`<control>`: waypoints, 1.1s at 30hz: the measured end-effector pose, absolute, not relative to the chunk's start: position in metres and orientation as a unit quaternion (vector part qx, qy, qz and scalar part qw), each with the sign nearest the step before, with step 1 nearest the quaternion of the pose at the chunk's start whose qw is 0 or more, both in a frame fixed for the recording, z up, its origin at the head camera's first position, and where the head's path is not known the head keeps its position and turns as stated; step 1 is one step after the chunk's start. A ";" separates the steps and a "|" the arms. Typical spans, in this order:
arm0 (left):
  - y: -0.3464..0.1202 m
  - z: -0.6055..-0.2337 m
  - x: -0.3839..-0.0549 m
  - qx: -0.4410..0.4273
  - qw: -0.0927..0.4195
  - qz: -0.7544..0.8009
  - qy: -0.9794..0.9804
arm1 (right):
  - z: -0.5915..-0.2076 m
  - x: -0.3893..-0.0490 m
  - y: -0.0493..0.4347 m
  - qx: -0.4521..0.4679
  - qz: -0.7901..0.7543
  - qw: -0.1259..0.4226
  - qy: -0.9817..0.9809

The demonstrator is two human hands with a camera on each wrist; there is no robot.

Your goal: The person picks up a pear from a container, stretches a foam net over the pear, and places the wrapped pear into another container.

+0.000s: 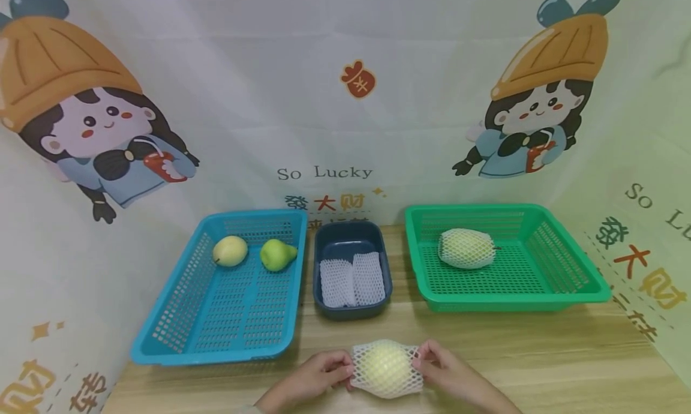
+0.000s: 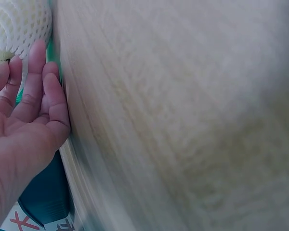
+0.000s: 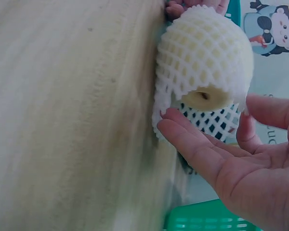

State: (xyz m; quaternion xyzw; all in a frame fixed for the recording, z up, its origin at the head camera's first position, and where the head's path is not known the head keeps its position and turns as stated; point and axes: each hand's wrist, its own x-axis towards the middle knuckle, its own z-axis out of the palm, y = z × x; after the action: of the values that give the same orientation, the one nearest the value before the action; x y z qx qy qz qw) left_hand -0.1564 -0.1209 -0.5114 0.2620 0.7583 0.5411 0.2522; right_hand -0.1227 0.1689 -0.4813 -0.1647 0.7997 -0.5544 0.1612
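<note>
A pale yellow pear lies inside a white foam net low over the front of the table. At the net's left end, my left hand pinches the edge between thumb and fingers; the left wrist view has this hand beside a dark stem tip. My right hand holds the opposite end. From the right wrist, that hand's thumb and fingers grip the rim of the net's opening, where the pear's bare end shows.
At left, a blue basket has a yellow pear and a green pear. A dark blue bin in the middle contains foam nets. The green basket at right holds a netted pear.
</note>
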 end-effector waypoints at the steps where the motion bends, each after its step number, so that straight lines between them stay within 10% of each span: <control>1: -0.121 -0.512 -0.157 0.269 0.253 0.540 0.756 | -0.480 -0.123 0.168 -0.167 -0.553 0.155 0.802; 22: -0.121 -0.511 -0.156 0.264 0.256 0.573 0.732 | -0.434 -0.122 0.135 -0.239 -0.310 -0.041 0.919; 33: -0.123 -0.513 -0.153 0.255 0.239 0.591 0.727 | -0.435 -0.119 0.115 -0.322 -0.156 0.047 0.933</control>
State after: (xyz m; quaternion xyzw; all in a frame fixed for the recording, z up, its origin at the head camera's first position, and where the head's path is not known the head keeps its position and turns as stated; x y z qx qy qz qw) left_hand -0.1534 -0.1234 -0.5131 0.2546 0.7273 0.5909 0.2389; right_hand -0.1194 0.1153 -0.4354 -0.3217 0.9328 -0.1555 0.0468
